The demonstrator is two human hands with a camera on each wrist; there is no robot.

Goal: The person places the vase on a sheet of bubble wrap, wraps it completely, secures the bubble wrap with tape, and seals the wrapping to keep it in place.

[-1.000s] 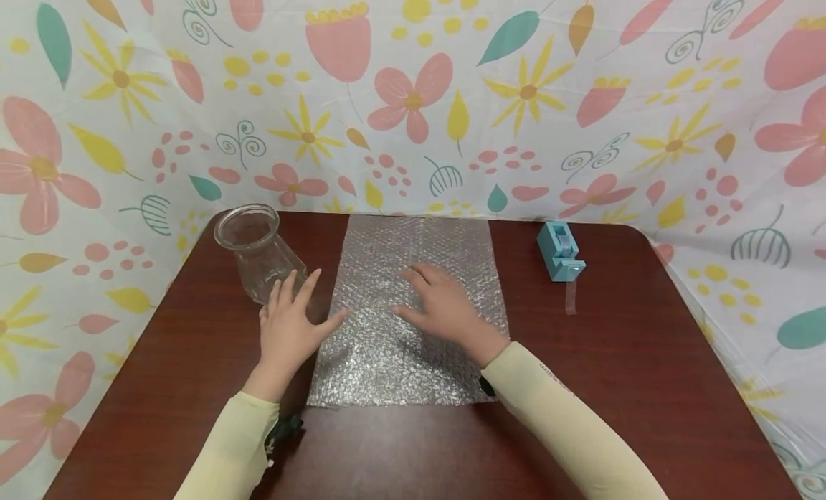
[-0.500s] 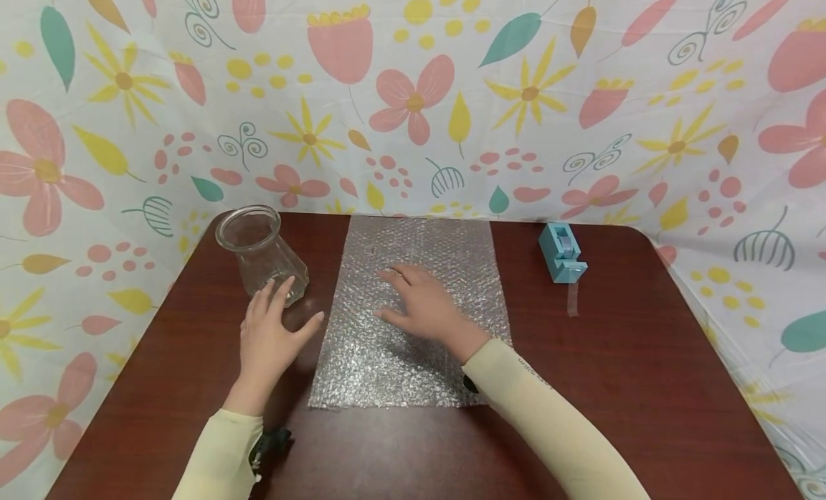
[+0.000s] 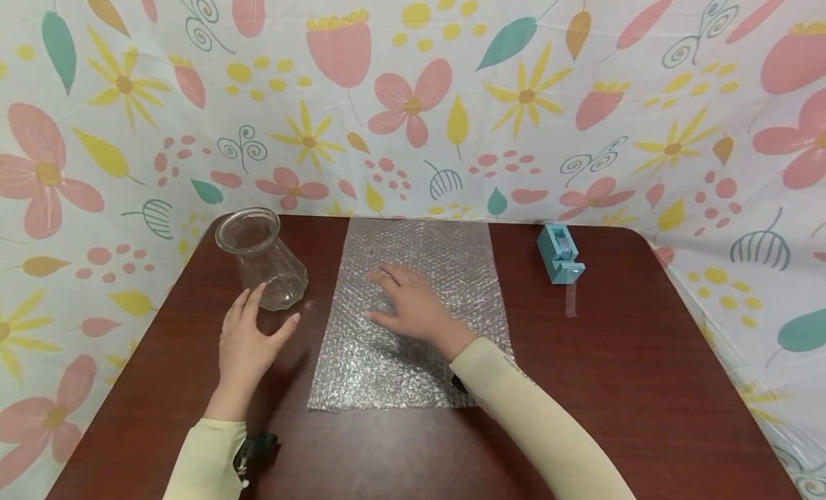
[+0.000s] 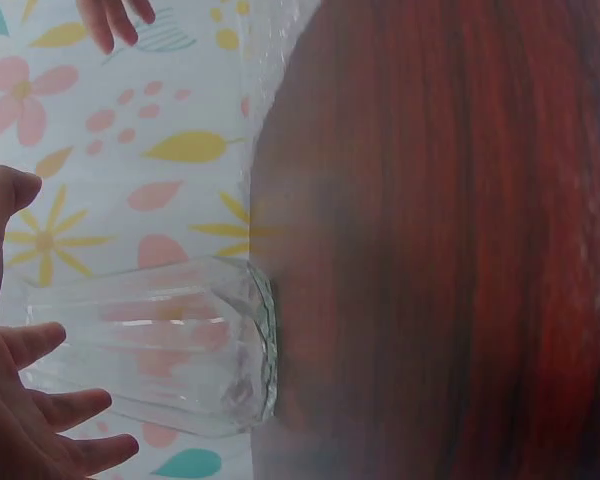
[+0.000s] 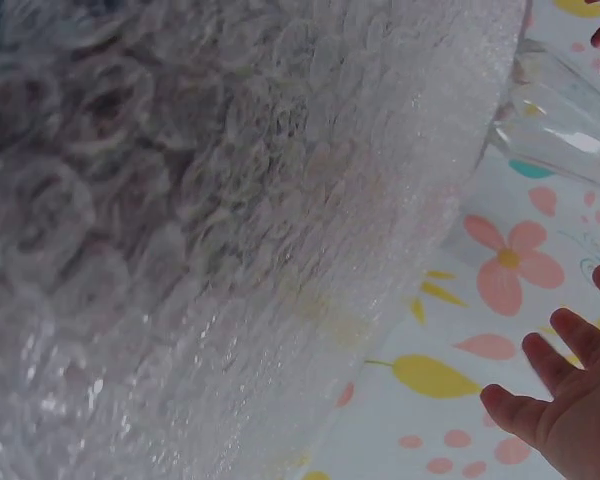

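Note:
A clear glass jar point(image 3: 271, 267) with a wide round rim stands upright at the table's back left; the left wrist view shows its faceted base point(image 4: 245, 350). Just in front of it hovers my left hand point(image 3: 248, 349), fingers spread and thumb apart, holding nothing. A sheet of bubble wrap point(image 3: 400, 374) lies flat in the middle of the table. Over that sheet is my right hand point(image 3: 416, 306), its fingers extended and relaxed, with nothing in its grasp. In the right wrist view, the bubble wrap point(image 5: 230, 250) fills most of the picture, and the fingers look spread.
A light blue tape dispenser point(image 3: 560, 252) sits at the back right, a strip of clear tape point(image 3: 571, 299) hanging from its front. The dark reddish wooden table point(image 3: 632, 385) ends at a floral cloth point(image 3: 413, 170) behind it and on both sides.
My left hand has moved left and slightly down, uncovering more of the jar's base. My right hand has shifted left over the bubble wrap. The jar, sheet and dispenser stay in place.

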